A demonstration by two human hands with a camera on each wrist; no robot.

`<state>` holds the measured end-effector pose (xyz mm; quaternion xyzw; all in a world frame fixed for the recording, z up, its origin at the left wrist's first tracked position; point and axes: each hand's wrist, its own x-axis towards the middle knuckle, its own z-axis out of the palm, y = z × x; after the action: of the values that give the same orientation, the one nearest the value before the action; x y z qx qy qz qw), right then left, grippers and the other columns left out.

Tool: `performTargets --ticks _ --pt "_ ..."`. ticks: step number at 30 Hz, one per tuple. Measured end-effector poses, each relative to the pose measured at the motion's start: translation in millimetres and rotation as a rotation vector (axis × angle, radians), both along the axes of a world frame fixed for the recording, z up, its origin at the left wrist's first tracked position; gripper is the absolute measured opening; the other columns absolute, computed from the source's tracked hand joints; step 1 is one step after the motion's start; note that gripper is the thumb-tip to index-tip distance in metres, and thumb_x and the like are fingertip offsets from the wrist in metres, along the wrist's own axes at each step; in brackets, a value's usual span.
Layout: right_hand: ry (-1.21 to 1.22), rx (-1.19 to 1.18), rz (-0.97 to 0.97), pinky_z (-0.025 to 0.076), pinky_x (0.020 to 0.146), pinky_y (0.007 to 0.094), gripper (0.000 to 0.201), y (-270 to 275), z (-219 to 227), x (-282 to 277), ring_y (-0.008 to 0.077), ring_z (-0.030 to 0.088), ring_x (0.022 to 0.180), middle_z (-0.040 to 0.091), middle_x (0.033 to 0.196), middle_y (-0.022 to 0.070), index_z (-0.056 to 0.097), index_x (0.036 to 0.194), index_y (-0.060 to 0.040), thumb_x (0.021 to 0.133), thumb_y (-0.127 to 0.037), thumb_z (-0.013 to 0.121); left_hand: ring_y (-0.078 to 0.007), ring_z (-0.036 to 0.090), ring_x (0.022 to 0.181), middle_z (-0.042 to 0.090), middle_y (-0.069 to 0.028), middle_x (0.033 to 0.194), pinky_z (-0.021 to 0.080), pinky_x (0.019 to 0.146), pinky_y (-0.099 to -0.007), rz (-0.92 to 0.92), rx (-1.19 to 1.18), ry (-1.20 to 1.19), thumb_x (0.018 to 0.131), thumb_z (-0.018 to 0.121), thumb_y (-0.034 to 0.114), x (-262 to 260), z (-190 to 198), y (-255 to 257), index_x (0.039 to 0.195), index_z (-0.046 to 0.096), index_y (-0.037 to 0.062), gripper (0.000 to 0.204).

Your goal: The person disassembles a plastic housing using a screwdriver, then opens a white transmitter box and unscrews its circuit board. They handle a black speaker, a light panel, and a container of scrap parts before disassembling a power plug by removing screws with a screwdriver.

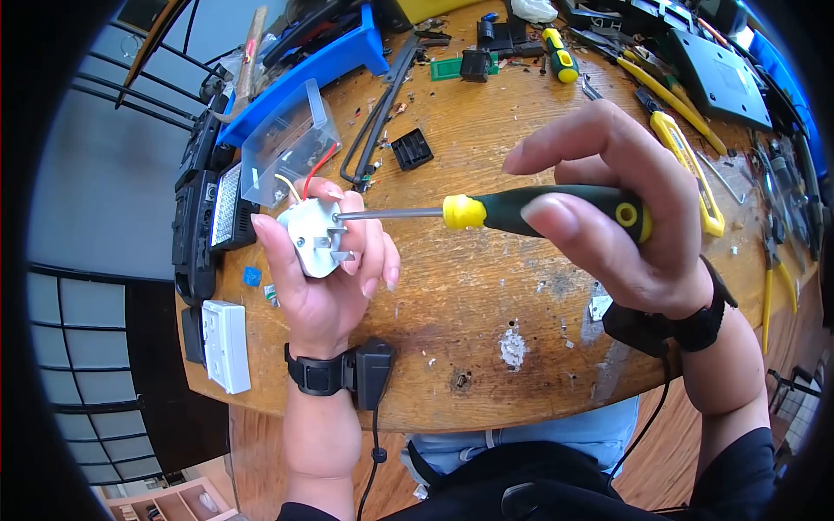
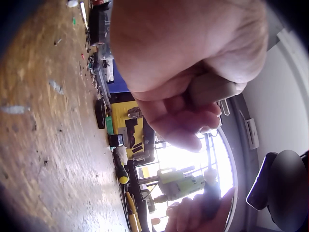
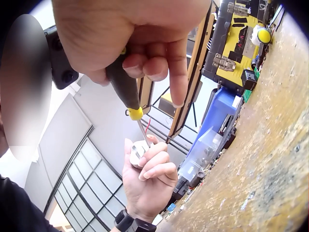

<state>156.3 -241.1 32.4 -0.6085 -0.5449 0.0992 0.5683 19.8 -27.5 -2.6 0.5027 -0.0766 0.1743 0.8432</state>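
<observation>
A white plug [image 1: 314, 247] with metal prongs, a red wire and a yellowish wire is pinched between the thumb and fingers of my left hand [image 1: 334, 269]. My right hand [image 1: 638, 208] grips the dark green and yellow handle of a screwdriver [image 1: 547, 211], index finger raised off it. The shaft points left, its tip at a screw on the prong face. In the right wrist view the screwdriver [image 3: 126, 87] reaches down to the plug [image 3: 138, 152], held by my left hand [image 3: 149, 186]. In the left wrist view my left hand [image 2: 188, 77] partly hides the plug [image 2: 212, 89].
A white socket block [image 1: 226, 346] lies at the table's left edge. Behind the left hand are a clear plastic box [image 1: 287, 139] and a blue tray [image 1: 304, 74]. A black part [image 1: 412, 149] sits mid-table; a yellow cutter [image 1: 686, 169] and pliers [image 1: 776, 273] lie at the right.
</observation>
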Motion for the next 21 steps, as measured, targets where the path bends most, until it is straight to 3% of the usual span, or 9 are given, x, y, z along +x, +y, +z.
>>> performTargets --ticks 1,3,7,15,17,19,21 --pt "-0.001 0.000 0.001 0.039 0.053 0.0186 0.039 2 -4 1 0.0066 0.052 0.065 0.056 0.093 0.0088 0.050 0.106 0.0056 0.084 -0.023 0.065 -0.0121 0.043 0.044 0.041 -0.0014 0.063 0.043 0.047 -0.0304 0.022 0.000 0.001 0.091 0.026 0.062 0 0 0 0.107 0.045 0.0072 0.060" --pt "-0.166 0.096 -0.025 0.046 0.060 0.0215 0.033 5 -11 3 0.0094 0.057 0.071 0.053 0.103 0.0111 0.050 0.106 0.0045 0.080 -0.006 0.067 -0.0121 0.043 0.044 0.041 -0.0014 0.063 0.043 0.047 -0.0305 0.046 0.000 0.001 0.091 0.026 0.062 0 1 1 0.107 0.045 0.0071 0.060" --pt "-0.050 0.046 0.011 0.049 0.068 0.0243 0.036 5 -10 0 0.0118 0.059 0.077 0.053 0.105 0.0102 0.049 0.106 0.0041 0.075 0.003 0.069 -0.0120 0.043 0.043 0.041 -0.0008 0.062 0.043 0.047 -0.0309 0.036 0.000 0.020 0.091 0.027 0.061 -2 1 4 0.107 0.046 0.0076 0.059" --pt "-0.374 0.226 0.022 0.039 0.052 0.0294 0.030 15 -9 0 0.0205 0.052 0.061 0.056 0.076 0.0083 0.057 0.094 -0.0008 0.068 0.002 0.072 -0.0111 0.039 0.041 0.040 0.0003 0.059 0.043 0.047 -0.0307 0.093 -0.028 0.079 0.092 0.027 0.061 -3 0 3 0.105 0.046 0.0076 0.058" --pt "-0.384 0.223 -0.017 0.037 0.050 0.0300 0.025 16 -11 -2 0.0207 0.048 0.058 0.051 0.072 0.0069 0.059 0.088 -0.0026 0.067 0.000 0.071 -0.0106 0.038 0.039 0.039 0.0007 0.057 0.043 0.046 -0.0305 0.071 -0.013 0.091 0.092 0.026 0.061 -4 0 6 0.105 0.047 0.0070 0.059" --pt "-0.576 0.240 -0.003 0.035 0.048 0.0299 0.020 17 -15 2 0.0203 0.045 0.056 0.045 0.068 0.0055 0.059 0.086 -0.0038 0.068 -0.003 0.070 -0.0105 0.037 0.039 0.038 0.0008 0.056 0.043 0.046 -0.0303 0.065 -0.018 0.118 0.092 0.025 0.061 -4 2 7 0.105 0.047 0.0068 0.060" --pt "-0.565 0.260 -0.027 0.034 0.047 0.0298 0.017 19 -15 -2 0.0203 0.042 0.054 0.040 0.065 0.0044 0.060 0.082 -0.0042 0.068 -0.002 0.068 -0.0104 0.037 0.038 0.037 0.0009 0.055 0.043 0.046 -0.0301 0.060 -0.025 0.144 0.092 0.024 0.061 -6 4 8 0.105 0.047 0.0065 0.061"
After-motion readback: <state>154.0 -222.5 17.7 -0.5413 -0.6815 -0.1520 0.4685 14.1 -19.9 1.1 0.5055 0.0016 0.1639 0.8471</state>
